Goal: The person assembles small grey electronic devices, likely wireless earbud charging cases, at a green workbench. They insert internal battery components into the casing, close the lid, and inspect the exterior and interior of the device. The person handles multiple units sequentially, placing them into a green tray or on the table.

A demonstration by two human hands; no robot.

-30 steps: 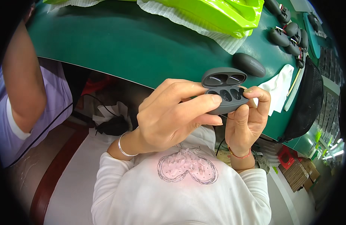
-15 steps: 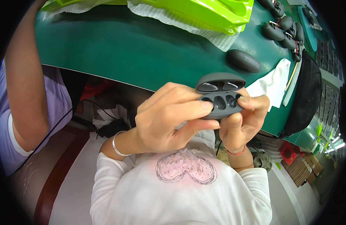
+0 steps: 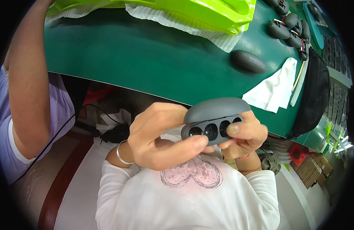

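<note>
Just off the table's near edge, a dark grey earbud charging case (image 3: 218,109) is held between my two hands, its lid raised partway. Its inner face is turned to me and shows several dark oval wells. My left hand (image 3: 156,135) grips the left end, thumb along the lower front. At the right end, my right hand (image 3: 246,135) pinches the case, with its thumb over the wells. Some of my fingers are hidden behind the case. On the table beyond lies another grey case (image 3: 248,61), closed, beside a white cloth (image 3: 272,87).
A bright green tray (image 3: 207,13) on white foam sheeting stands at the back of the green table (image 3: 138,65). Several grey cases (image 3: 290,28) cluster at far right. A thin stick (image 3: 298,76) and a black mesh pouch (image 3: 314,96) lie nearby. Another person's arm (image 3: 29,84) is at left.
The case has come lower and nearer to me and has tilted, so its lid's outside shows and the wells face me. Both hands moved with it, keeping hold.
</note>
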